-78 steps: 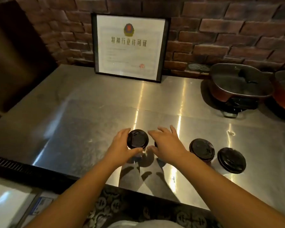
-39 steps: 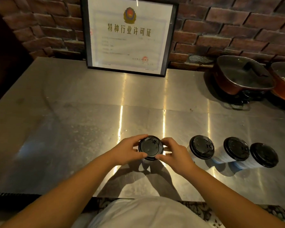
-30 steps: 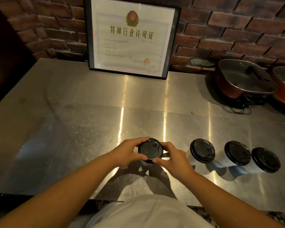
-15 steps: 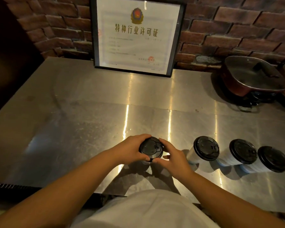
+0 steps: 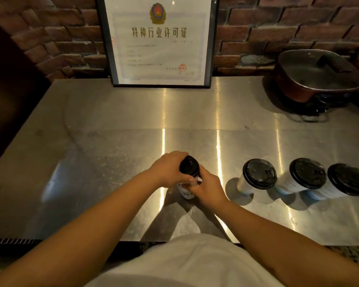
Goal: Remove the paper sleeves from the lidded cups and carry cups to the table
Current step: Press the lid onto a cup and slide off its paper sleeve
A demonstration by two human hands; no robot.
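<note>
Black-lidded cup (image 5: 189, 168) sits near the front edge of the steel counter (image 5: 104, 154), left hand (image 5: 170, 169) wrapped round its top, right hand (image 5: 208, 188) gripping lower down. Three more lidded cups (image 5: 259, 175) lined up to the right, framed certificate (image 5: 158, 42) behind.

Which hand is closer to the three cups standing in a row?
Right. The right hand holds the fourth cup low on the side facing the row; the left hand grips its far side.
</note>
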